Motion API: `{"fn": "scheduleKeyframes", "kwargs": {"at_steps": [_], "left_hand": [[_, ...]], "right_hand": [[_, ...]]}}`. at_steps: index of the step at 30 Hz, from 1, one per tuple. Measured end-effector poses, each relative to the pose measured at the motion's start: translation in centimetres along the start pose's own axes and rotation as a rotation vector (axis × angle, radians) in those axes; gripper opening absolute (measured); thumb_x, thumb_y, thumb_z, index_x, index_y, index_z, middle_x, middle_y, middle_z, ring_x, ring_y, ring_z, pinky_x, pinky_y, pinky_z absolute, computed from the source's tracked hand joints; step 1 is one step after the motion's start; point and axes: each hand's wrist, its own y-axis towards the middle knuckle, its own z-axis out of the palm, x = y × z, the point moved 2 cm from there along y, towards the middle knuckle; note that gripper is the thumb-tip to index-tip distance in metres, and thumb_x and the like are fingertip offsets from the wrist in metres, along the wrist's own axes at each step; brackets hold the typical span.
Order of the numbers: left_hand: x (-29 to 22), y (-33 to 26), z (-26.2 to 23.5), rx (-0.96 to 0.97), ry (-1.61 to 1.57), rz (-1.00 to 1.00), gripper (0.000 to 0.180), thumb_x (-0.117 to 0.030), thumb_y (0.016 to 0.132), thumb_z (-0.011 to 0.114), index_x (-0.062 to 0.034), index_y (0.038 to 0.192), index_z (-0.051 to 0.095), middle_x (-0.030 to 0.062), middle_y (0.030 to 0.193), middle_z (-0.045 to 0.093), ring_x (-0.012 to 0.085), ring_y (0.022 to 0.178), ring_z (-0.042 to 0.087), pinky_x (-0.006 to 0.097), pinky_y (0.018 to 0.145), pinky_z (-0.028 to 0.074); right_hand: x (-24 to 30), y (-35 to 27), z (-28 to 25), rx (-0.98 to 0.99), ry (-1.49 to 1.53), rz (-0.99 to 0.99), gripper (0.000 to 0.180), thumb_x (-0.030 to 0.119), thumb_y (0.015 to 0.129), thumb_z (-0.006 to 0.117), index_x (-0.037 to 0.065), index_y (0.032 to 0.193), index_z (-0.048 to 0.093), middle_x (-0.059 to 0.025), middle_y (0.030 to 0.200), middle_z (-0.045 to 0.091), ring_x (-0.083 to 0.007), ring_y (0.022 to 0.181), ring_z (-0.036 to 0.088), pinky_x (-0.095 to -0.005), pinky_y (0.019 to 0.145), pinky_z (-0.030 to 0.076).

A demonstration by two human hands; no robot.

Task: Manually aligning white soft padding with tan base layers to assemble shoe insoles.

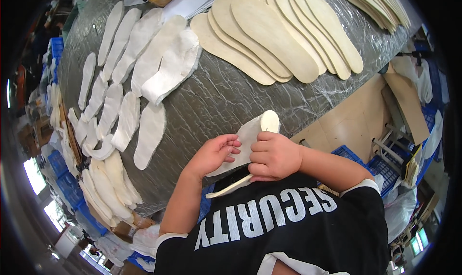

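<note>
Insole [270,119] clamped in the right hand [273,156], against white lining [247,134] beside the table [204,114]; left hand [215,155] loosely curled, fingers apart, possibly touching lining. Steady edges matter now.

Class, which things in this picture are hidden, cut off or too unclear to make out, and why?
All in the head view:
- Whether the cream insole and the cream end below it are one piece: the right hand covers between.
- The white insole's full outline: the right hand hides part.
- The corner stack's far ends: cut off by the top edge.
- Far-left clutter: small, dark, blurred.
</note>
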Motion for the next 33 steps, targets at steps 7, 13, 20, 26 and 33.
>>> {"fn": "scheduleKeyframes", "kwargs": {"at_steps": [7, 13, 20, 26, 33], "left_hand": [[1.7, -0.6, -0.8, 0.070, -0.190, 0.045, 0.034, -0.018, 0.097, 0.049, 0.0015, 0.126, 0.048, 0.0087, 0.117, 0.056, 0.0141, 0.106, 0.055, 0.027, 0.089, 0.047], [1.4, -1.2, -0.6, 0.205, -0.137, 0.294, 0.026, -0.009, 0.089, 0.059, 0.0032, 0.112, 0.056, 0.0087, 0.120, 0.055, 0.0142, 0.110, 0.052, 0.030, 0.096, 0.041], [1.3, -0.5, 0.2, -0.018, 0.007, 0.266, 0.011, -0.006, 0.087, 0.060, -0.0002, 0.097, 0.060, 0.0075, 0.109, 0.059, 0.0145, 0.096, 0.057, 0.029, 0.084, 0.048], [0.6, -0.4, 1.5, -0.257, 0.270, 0.260, 0.013, -0.011, 0.087, 0.061, 0.0006, 0.090, 0.059, 0.0111, 0.084, 0.060, 0.0205, 0.077, 0.058, 0.033, 0.068, 0.047], [-0.4, -0.2, 2.1, -0.407, 0.367, 0.241, 0.013, -0.010, 0.086, 0.060, 0.0021, 0.084, 0.056, 0.0127, 0.069, 0.056, 0.0192, 0.062, 0.053, 0.032, 0.059, 0.043]], "right_hand": [[-2.2, 1.3, 2.9, 0.012, -0.066, 0.064, 0.018, 0.022, 0.071, 0.060, 0.009, 0.084, 0.059, -0.0059, 0.090, 0.054, -0.0208, 0.079, 0.053, -0.0329, 0.066, 0.041], [-5.0, 0.8, 1.4, -0.069, -0.058, 0.234, 0.026, 0.015, 0.071, 0.064, 0.007, 0.096, 0.060, -0.0083, 0.093, 0.057, -0.0259, 0.088, 0.056, -0.0366, 0.075, 0.044], [-7.6, -0.1, -3.3, 0.244, 0.106, 0.825, 0.032, 0.012, 0.070, 0.070, 0.005, 0.101, 0.062, -0.0105, 0.094, 0.063, -0.0307, 0.094, 0.058, -0.0410, 0.082, 0.047], [-7.8, 0.1, -3.1, 0.330, 0.084, 0.728, 0.035, 0.015, 0.068, 0.073, 0.006, 0.100, 0.063, -0.0102, 0.091, 0.063, -0.0300, 0.092, 0.059, -0.0403, 0.080, 0.048], [-7.8, -0.2, -2.7, 0.335, 0.100, 0.756, 0.033, 0.014, 0.067, 0.073, 0.005, 0.097, 0.064, -0.0098, 0.088, 0.062, -0.0298, 0.089, 0.058, -0.0403, 0.079, 0.047]]}}
